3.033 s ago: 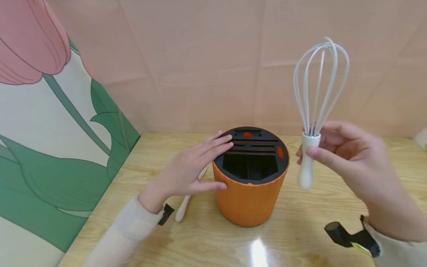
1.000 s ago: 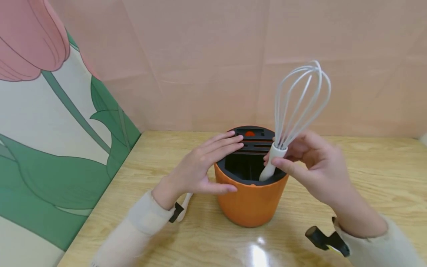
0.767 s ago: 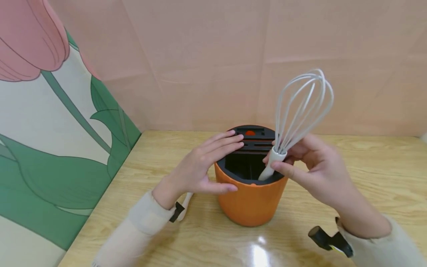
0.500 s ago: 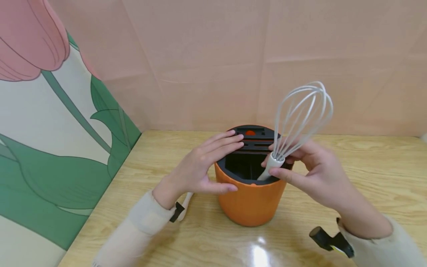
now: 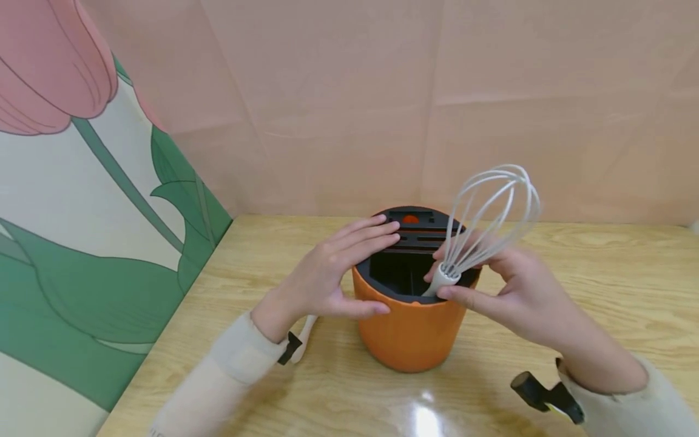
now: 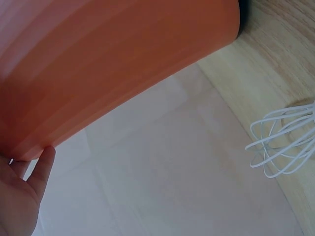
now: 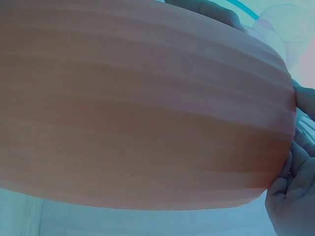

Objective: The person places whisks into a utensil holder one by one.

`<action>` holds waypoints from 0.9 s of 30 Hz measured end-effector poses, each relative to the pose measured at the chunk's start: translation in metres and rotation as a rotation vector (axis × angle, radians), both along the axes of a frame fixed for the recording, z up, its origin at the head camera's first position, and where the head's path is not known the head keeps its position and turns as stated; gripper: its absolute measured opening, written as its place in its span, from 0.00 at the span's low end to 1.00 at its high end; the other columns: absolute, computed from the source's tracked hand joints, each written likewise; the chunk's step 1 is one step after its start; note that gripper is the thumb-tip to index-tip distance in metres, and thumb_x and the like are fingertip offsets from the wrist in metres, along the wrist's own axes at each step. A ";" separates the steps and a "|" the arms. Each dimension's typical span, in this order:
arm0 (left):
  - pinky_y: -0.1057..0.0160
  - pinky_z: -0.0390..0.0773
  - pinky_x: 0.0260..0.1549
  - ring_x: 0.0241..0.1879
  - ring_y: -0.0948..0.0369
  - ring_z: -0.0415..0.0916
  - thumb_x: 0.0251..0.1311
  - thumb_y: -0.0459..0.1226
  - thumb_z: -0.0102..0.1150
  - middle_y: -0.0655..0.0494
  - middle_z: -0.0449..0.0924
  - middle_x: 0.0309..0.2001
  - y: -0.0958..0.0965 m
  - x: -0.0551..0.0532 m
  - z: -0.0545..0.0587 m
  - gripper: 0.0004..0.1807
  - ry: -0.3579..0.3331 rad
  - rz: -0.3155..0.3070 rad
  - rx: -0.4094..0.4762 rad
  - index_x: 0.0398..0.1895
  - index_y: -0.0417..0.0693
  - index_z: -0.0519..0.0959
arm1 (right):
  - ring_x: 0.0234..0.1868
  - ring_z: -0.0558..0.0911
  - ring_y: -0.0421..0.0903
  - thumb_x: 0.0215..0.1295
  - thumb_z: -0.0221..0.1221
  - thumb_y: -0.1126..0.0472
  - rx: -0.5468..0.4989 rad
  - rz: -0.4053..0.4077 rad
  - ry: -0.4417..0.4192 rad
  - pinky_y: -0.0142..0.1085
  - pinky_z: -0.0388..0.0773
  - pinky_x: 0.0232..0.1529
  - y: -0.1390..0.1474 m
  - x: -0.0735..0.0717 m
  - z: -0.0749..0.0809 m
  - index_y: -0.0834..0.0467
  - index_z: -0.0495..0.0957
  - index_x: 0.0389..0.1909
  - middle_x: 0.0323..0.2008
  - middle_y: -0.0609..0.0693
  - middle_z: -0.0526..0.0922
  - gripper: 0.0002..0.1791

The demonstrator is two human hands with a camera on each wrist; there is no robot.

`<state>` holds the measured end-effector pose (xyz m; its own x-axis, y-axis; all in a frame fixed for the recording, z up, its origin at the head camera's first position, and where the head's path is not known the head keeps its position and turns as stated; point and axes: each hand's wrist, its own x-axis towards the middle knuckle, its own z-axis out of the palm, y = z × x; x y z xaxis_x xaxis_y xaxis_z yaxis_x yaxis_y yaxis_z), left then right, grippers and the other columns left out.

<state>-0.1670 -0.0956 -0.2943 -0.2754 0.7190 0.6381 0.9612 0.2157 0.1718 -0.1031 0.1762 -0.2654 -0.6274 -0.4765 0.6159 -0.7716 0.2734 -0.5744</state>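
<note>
At the far left, a wall hanging [image 5: 104, 255] carries a large pink tulip and green leaves; a plain pink backdrop [image 5: 327, 121] runs from it along the rear of the pale wood table [image 5: 251, 255]. Next comes your left sleeve [image 5: 215, 373], with a small black wrist piece [image 5: 290, 348] at its cuff; just past it, partly covered by your arm, lies a second whisk [image 5: 306, 337], its white handle showing here and its wire loops seen against the wood in the left wrist view. Your left hand [image 5: 327, 267] reaches in with fingers straight, laid over the left rim of a black slotted lid [image 5: 417, 241]; its thumb rests against the wall of the orange holder [image 5: 412, 337], which stands upright beneath that lid. To the right of the divider in the lid's front well sits the handle of the white whisk [image 5: 446, 278]; its lower end drops out of sight inside, while its wire loops lean up and to the right. Your right hand [image 5: 519, 291] pinches that handle between thumb and fingers, close to the lid; at the lower right, a black wrist camera [image 5: 546, 394] is strapped by your right sleeve [image 5: 628, 403].
</note>
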 end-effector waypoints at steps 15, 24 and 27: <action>0.55 0.60 0.75 0.74 0.50 0.61 0.57 0.60 0.64 0.45 0.71 0.69 0.000 -0.002 -0.002 0.44 0.000 0.000 0.002 0.67 0.38 0.71 | 0.44 0.85 0.35 0.45 0.72 0.79 0.034 -0.042 -0.027 0.21 0.74 0.54 0.002 0.001 0.003 0.63 0.69 0.64 0.42 0.44 0.88 0.42; 0.55 0.61 0.74 0.74 0.50 0.61 0.57 0.61 0.63 0.45 0.71 0.69 -0.001 -0.002 -0.005 0.44 0.001 0.006 0.007 0.67 0.39 0.71 | 0.61 0.74 0.34 0.38 0.76 0.75 0.046 -0.144 0.022 0.20 0.71 0.56 0.010 0.001 -0.001 0.62 0.67 0.68 0.61 0.45 0.78 0.50; 0.55 0.61 0.74 0.74 0.50 0.61 0.58 0.61 0.63 0.45 0.71 0.69 -0.001 -0.003 -0.004 0.44 -0.002 0.006 0.010 0.68 0.39 0.71 | 0.65 0.69 0.32 0.34 0.79 0.71 0.089 -0.174 0.052 0.19 0.67 0.56 0.019 -0.002 -0.002 0.59 0.68 0.69 0.66 0.41 0.73 0.54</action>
